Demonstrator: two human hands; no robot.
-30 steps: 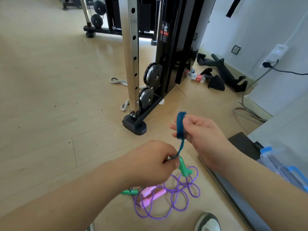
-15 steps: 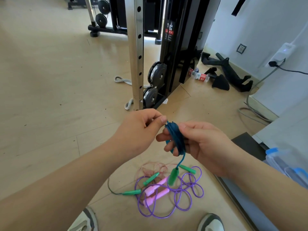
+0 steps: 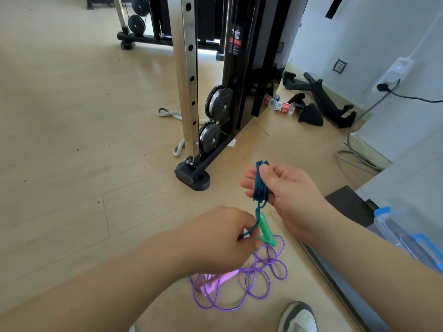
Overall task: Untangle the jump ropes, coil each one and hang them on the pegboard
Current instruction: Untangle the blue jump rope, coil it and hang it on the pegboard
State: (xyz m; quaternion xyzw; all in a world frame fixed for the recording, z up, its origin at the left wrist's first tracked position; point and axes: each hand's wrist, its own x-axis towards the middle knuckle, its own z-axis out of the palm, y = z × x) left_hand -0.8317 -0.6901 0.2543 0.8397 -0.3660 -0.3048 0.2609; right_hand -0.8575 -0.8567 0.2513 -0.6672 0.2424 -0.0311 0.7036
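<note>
Gym floor, purple rope [image 3: 249,271] loose; right hand [image 3: 287,197] grips blue coil [image 3: 260,185] so loops hold; left hand [image 3: 215,240] pinches tail [image 3: 249,230], likely for winding.

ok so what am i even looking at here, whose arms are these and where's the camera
No machine here: a person wears a wide-angle camera on the head, so you look down along their own two arms. The right hand grips a coil of thin dark blue jump rope; the left hand pinches the loose strand below it, beside the rope's green plastic handle. On the pale wooden floor lies a tangled purple jump rope with pink handles. Behind stands a gym cable machine's steel post.
</note>
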